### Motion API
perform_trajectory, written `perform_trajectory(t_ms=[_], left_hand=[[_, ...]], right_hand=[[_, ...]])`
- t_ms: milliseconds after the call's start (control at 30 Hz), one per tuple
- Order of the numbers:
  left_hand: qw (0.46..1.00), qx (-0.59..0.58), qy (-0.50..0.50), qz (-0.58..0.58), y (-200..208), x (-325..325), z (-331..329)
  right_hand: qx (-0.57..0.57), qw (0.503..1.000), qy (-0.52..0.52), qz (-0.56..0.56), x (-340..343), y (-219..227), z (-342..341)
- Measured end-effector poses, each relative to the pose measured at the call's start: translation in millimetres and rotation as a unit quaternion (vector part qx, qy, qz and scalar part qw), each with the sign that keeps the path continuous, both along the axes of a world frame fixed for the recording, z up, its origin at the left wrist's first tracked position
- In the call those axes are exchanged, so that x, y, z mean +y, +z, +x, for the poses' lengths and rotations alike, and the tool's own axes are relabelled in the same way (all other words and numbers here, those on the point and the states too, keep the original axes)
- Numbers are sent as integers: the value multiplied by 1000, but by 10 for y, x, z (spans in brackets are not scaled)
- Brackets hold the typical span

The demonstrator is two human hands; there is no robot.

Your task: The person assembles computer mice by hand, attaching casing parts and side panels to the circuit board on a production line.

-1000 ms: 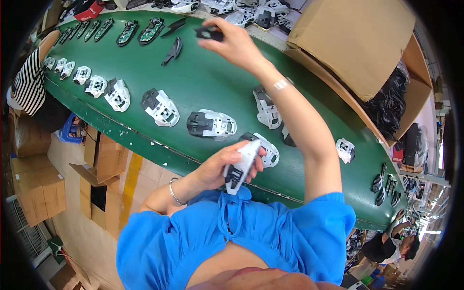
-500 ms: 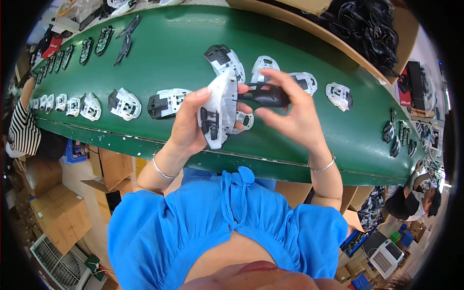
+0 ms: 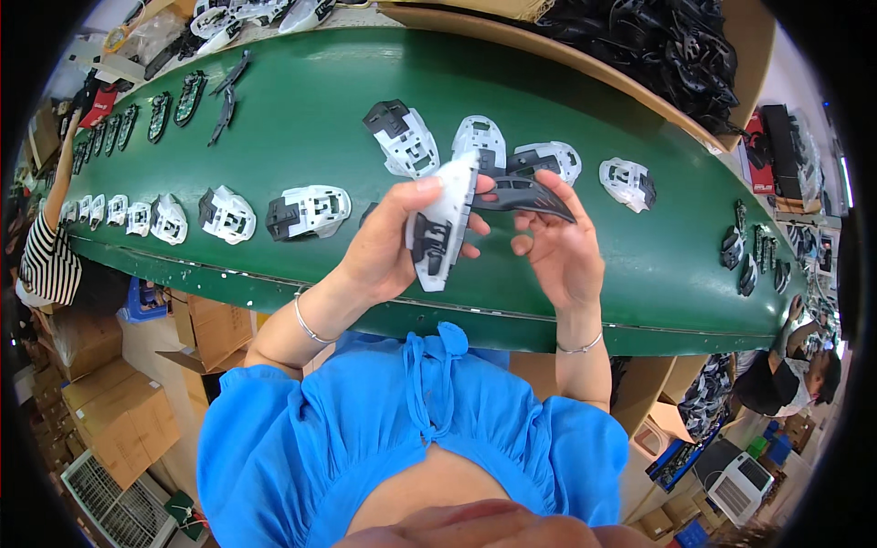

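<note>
My left hand (image 3: 388,233) grips a white mouse shell (image 3: 454,205) on edge, thumb along its top, with black side buttons facing me. A black curved mouse cover (image 3: 530,198) reaches from the shell's right side towards my right hand (image 3: 566,247). The fingers of that hand are curled at the cover's far end, one finger lying behind its tip. Whether the cover's inner end touches the shell is hard to see. Just beyond my hands, white and black mouse shells (image 3: 402,137) lie on the green table (image 3: 301,100).
A row of similar shells (image 3: 227,215) runs left along the near edge. Green circuit boards (image 3: 189,98) and black strips (image 3: 224,110) lie farther back. A cardboard box (image 3: 585,50) of black parts borders the far right. Another person's striped sleeve (image 3: 55,260) shows at left.
The white shell has swung slightly right and shows more edge-on. The black cover has turned, its outer end now pointing down to the right. My right hand has lowered, its fingers drawn closer together.
</note>
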State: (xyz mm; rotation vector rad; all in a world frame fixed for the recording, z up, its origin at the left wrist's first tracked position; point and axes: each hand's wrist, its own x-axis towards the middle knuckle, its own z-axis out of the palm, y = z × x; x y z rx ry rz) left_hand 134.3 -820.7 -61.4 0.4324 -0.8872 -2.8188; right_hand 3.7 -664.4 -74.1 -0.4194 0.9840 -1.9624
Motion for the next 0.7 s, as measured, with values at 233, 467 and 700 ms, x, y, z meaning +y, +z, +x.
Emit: perform_trajectory(t_ms=[233,467,700], left_hand=[[997,12,-58,-40,51,-12,-26],[998,-50,-24,-35,-63,-61,17],[996,-78,35,-18,-238,-140,48]], right_hand=[[-9,999,35,27,215,-60,-196],[93,961,81,247,176,18,-170],[29,986,-61,150,85,80,-131]])
